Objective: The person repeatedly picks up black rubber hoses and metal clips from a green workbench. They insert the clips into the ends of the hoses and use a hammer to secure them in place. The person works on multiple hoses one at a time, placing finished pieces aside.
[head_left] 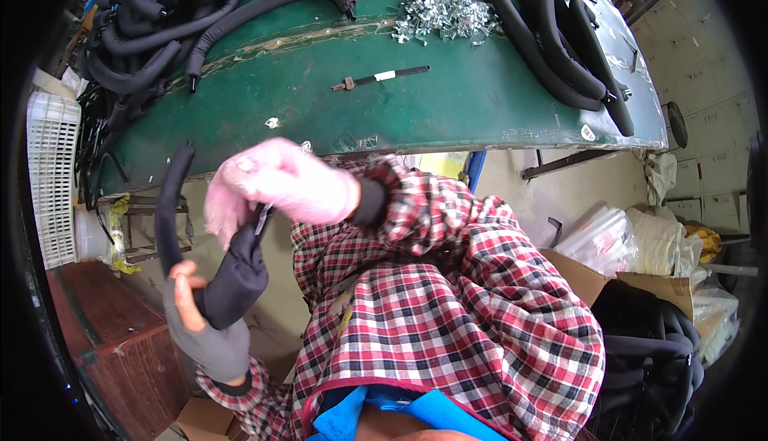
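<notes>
Workshop: green workbench (456, 117), heaped metal parts (446, 12), cartons (576, 278).

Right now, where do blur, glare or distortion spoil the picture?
Head view: the right hand is blurred and washed out, the left hand clearer; same head view: the green table bows in a fisheye curve, pale sheen toward its right end, and the picture's corners fall black.
</notes>
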